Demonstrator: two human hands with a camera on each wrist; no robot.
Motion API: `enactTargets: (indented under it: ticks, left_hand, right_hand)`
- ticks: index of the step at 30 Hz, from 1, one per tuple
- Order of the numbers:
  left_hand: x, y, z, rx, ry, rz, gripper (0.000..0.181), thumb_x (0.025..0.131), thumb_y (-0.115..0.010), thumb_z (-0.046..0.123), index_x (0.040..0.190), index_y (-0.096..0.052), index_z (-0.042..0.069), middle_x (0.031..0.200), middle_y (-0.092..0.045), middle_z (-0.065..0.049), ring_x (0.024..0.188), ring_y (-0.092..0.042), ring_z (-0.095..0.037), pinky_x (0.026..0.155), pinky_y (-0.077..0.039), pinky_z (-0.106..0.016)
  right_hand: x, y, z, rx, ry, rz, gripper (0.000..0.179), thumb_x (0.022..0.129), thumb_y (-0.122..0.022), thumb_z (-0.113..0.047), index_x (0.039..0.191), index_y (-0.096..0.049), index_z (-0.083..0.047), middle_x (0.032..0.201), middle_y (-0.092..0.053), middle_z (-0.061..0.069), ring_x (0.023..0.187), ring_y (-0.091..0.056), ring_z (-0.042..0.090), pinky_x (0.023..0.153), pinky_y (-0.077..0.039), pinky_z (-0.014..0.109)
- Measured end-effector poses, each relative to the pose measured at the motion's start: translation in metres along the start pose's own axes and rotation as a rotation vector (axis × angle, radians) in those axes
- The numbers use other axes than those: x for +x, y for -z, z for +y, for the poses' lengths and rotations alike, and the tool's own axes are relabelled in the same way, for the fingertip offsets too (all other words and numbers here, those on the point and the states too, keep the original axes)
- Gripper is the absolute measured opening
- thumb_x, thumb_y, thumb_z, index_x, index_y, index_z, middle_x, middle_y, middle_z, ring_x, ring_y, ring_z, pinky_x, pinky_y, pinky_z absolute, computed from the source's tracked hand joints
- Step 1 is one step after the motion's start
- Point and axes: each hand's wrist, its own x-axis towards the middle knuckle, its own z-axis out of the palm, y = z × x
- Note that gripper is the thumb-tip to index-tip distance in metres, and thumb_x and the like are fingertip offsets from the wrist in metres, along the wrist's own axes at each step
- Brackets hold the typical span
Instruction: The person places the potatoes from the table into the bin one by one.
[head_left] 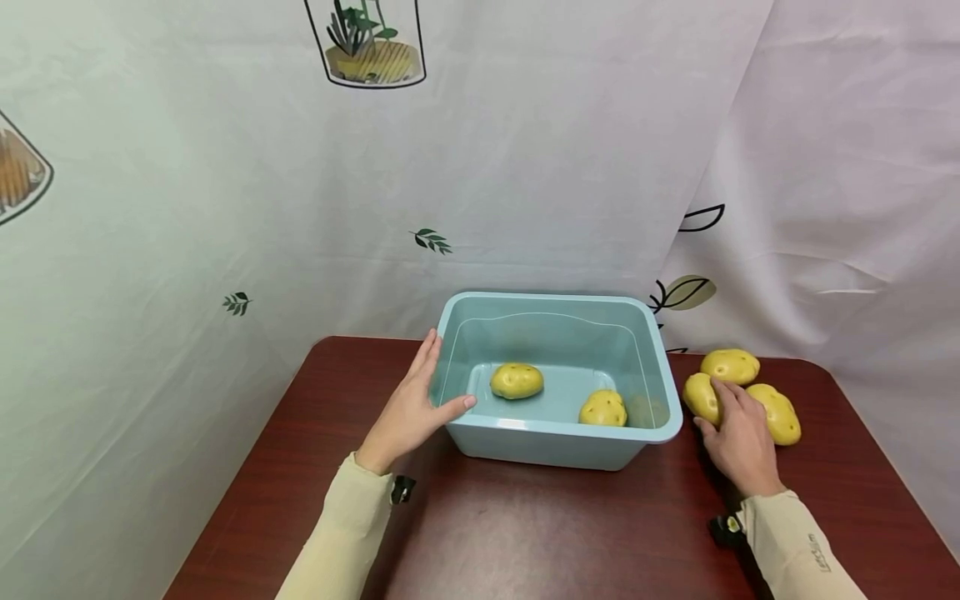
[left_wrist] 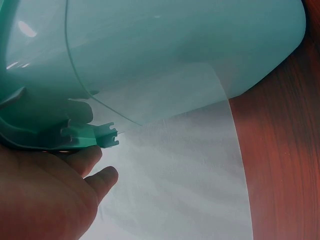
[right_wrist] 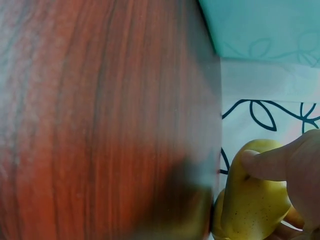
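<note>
My right hand [head_left: 742, 443] grips a yellow potato [head_left: 701, 398] at the table's right side, and the right wrist view shows the thumb pressed on that potato [right_wrist: 255, 202]. Two more potatoes lie beside it, one behind [head_left: 730, 366] and one to the right [head_left: 780, 414]. At the left end of a light blue plastic tub [head_left: 555, 435], my left hand [head_left: 405, 417] rests against the rim with its fingers straight. Inside the tub sit two potatoes, one left of the middle [head_left: 517, 381] and one near the front right [head_left: 603, 408].
The tub stands at the back of a dark red wooden table [head_left: 525, 533]. Close behind hangs a pale cloth [head_left: 540, 167] printed with plants. It also runs along the left and right sides.
</note>
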Motion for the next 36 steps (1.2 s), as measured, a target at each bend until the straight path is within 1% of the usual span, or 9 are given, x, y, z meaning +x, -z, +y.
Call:
enactTargets:
  ticks: [13, 29, 36]
  left_hand:
    - [0.000, 0.000, 0.000, 0.001, -0.003, 0.003, 0.107, 0.087, -0.070, 0.060, 0.162, -0.012, 0.010, 0.167, -0.001, 0.013, 0.153, -0.013, -0.016, 0.117, -0.026, -0.052]
    - [-0.001, -0.001, 0.000, -0.002, -0.014, 0.011, 0.106, 0.088, -0.070, 0.060, 0.162, -0.012, 0.010, 0.167, -0.001, 0.013, 0.153, -0.014, -0.016, 0.118, -0.025, -0.052]
    - [0.000, -0.001, -0.001, -0.001, -0.017, 0.011, 0.106, 0.088, -0.070, 0.060, 0.162, -0.012, 0.010, 0.167, -0.001, 0.013, 0.152, -0.015, -0.016, 0.117, -0.026, -0.052]
  right_hand:
    - [-0.002, 0.004, -0.005, 0.020, 0.031, 0.055, 0.067, 0.078, -0.077, 0.005, 0.138, -0.048, 0.014, 0.131, -0.046, 0.041, 0.119, -0.040, 0.058, 0.101, -0.029, 0.066]
    - [0.000, 0.014, -0.015, 0.038, 0.048, 0.111, 0.070, 0.077, -0.079, 0.004, 0.140, -0.048, 0.012, 0.132, -0.047, 0.040, 0.116, -0.041, 0.058, 0.097, -0.030, 0.065]
    - [-0.001, 0.018, -0.021, 0.029, 0.015, 0.112, 0.071, 0.078, -0.079, 0.002, 0.141, -0.048, 0.010, 0.134, -0.047, 0.038, 0.116, -0.041, 0.057, 0.096, -0.032, 0.065]
